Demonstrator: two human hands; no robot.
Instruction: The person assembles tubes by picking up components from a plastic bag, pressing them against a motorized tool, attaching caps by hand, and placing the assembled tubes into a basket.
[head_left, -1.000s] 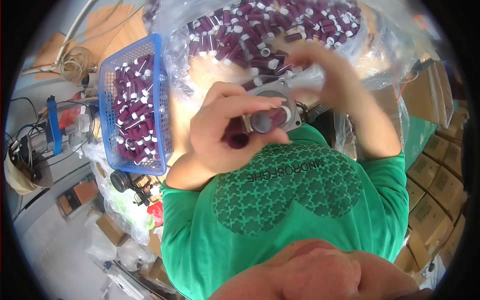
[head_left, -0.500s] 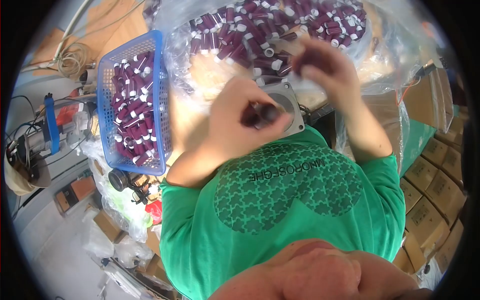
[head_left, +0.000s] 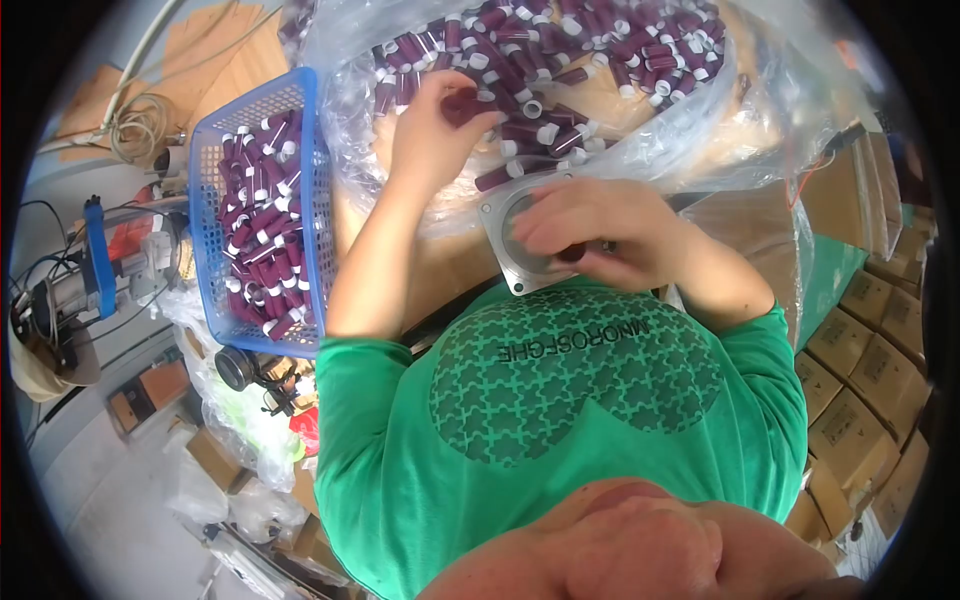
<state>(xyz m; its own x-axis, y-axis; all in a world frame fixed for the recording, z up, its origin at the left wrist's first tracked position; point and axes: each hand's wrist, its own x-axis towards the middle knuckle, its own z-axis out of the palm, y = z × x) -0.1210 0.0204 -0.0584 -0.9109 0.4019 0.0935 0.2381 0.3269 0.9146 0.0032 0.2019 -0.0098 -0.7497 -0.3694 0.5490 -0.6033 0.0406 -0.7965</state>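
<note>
My left hand (head_left: 435, 140) reaches over the near edge of the tube pile. Its fingers and thumb curl around a purple tube (head_left: 460, 106). More purple tubes with white caps (head_left: 515, 70) lie heaped in clear plastic sheeting. Close to my body, my right hand (head_left: 600, 235) is over a square metal plate (head_left: 518, 278) with a round disc and screws at its corners. Its fingers are bent closed, and the dark end of a purple tube (head_left: 572, 254) shows beneath them. The rest of that tube is hidden by the hand.
A blue plastic basket (head_left: 322, 200) full of capped purple tubes stands on the left. Clear plastic sheeting (head_left: 790, 110) spreads across the back and right. Cardboard boxes (head_left: 850, 430) are stacked at the lower right. Cables and equipment (head_left: 100, 250) sit at the far left.
My left hand has moved from beside the plate up to the tube pile. My right hand has come down from the pile to the metal plate.
</note>
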